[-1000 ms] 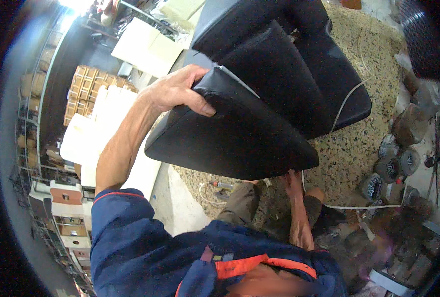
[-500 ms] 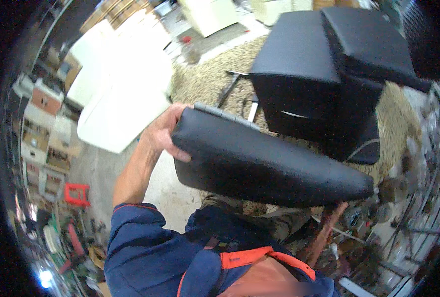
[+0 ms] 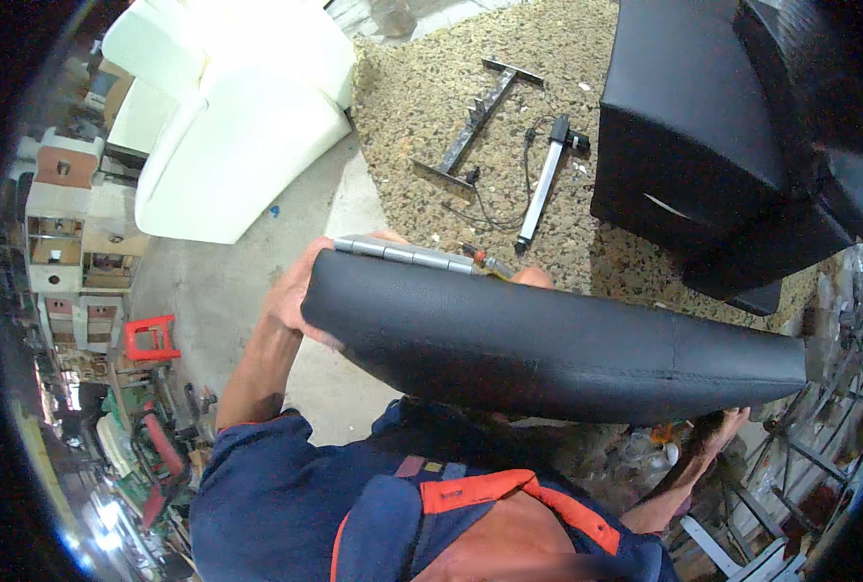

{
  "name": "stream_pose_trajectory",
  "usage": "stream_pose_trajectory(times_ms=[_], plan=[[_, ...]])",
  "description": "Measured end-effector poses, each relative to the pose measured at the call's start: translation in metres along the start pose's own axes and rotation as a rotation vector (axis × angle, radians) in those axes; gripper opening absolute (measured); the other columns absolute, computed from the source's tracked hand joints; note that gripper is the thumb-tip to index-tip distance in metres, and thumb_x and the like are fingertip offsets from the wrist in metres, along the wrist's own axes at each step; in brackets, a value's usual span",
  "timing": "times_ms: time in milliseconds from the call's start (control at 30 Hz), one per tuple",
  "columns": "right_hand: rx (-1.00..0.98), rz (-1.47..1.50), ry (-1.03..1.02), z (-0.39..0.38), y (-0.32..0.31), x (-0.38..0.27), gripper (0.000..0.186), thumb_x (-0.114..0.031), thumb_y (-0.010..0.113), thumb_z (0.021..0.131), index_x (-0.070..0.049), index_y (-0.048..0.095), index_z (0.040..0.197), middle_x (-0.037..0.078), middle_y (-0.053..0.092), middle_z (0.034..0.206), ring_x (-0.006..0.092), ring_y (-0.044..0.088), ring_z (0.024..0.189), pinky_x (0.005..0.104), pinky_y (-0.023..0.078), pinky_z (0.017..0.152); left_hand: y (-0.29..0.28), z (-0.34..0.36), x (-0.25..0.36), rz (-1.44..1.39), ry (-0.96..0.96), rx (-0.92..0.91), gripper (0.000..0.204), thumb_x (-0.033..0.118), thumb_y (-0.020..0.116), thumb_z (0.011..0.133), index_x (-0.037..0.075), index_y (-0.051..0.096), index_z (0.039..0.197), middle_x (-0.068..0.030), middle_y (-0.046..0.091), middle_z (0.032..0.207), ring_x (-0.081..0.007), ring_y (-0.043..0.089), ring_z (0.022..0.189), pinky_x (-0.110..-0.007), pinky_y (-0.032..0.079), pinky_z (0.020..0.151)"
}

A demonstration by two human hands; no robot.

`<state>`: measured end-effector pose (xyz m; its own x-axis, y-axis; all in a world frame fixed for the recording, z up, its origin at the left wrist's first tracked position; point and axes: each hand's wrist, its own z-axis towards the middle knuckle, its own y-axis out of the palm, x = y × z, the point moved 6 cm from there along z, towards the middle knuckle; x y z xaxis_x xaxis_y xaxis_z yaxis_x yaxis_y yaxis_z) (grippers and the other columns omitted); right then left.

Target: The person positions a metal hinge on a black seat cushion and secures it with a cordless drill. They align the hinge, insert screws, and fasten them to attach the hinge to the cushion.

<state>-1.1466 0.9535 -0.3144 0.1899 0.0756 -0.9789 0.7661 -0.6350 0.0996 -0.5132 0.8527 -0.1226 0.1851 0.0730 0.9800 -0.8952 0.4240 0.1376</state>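
A left hand (image 3: 293, 303) grips the left end of a black padded panel (image 3: 548, 349) edged with a metal hinge (image 3: 404, 255), while the right hand (image 3: 732, 421) meets its near edge at right. Beyond, a metal bracket (image 3: 477, 121) and silver rod (image 3: 544, 184) lie on speckled matting (image 3: 402, 87), between white foam (image 3: 247, 145) and black upholstery (image 3: 688, 107).

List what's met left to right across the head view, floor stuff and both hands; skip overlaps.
Red stool → left hand → dark metal frame → silver-and-black rod → right hand. Left out: the black padded panel, spanning between the hands.
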Motion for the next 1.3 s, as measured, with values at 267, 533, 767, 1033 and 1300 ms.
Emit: stream_pose_trajectory(times_ms=[267,533,767,1033,1300], plan=[[0.071,-0.202,0.079,-0.065,0.023,-0.112,0.063,-0.026,0.072,0.091,0.001,0.042,0.138,0.011,0.051,0.129,0.0241,0.052,0.111,0.0397,0.045,0.098,-0.026,-0.006,0.088,-0.018,-0.207,0.077,0.108,0.01,0.103,0.04,0.003,0.053,0.135,-0.0137,0.056,0.138,-0.0256,0.055,0.124,-0.042,0.045,0.104],[0.066,0.108,0.012,-0.147,0.044,-0.282,0.06,-0.024,0.08,0.08,0.002,0.049,0.124,0.015,0.057,0.121,0.0279,0.059,0.109,0.0453,0.048,0.096,-0.009,-0.003,0.275,0.155,-0.079,-0.04,0.115,0.019,0.102,0.043,0.004,0.046,0.142,-0.0194,0.052,0.145,-0.0326,0.055,0.128,-0.046,0.045,0.107],[0.093,0.554,0.153,-0.152,0.089,-0.388,0.062,-0.058,0.054,0.098,-0.011,0.052,0.137,0.008,0.059,0.132,0.0284,0.055,0.121,0.0481,0.044,0.105,-0.012,-0.032,0.443,0.324,-0.191,0.44,0.052,0.047,0.047,0.104,0.003,0.06,0.128,-0.0181,0.066,0.125,-0.0312,0.065,0.115,-0.048,0.052,0.099],[-0.049,0.564,0.189,-0.11,0.172,-0.439,0.062,-0.055,0.059,0.096,-0.002,0.055,0.129,0.014,0.061,0.127,0.0301,0.06,0.114,0.0505,0.05,0.098,-0.035,0.012,0.5,-0.231,-0.077,0.365,0.059,0.052,0.056,0.1,0.006,0.053,0.137,-0.0212,0.056,0.138,-0.035,0.061,0.121,-0.053,0.048,0.106],[0.231,0.326,0.249,-0.024,0.314,-0.469,0.058,-0.051,0.045,0.102,-0.004,0.052,0.135,0.017,0.053,0.139,0.0315,0.052,0.124,0.0496,0.045,0.103,-0.189,0.105,0.449,0.166,-0.15,0.611,0.054,0.044,0.044,0.105,0.0,0.056,0.135,-0.0154,0.066,0.123,-0.0263,0.064,0.111,-0.042,0.05,0.1]])
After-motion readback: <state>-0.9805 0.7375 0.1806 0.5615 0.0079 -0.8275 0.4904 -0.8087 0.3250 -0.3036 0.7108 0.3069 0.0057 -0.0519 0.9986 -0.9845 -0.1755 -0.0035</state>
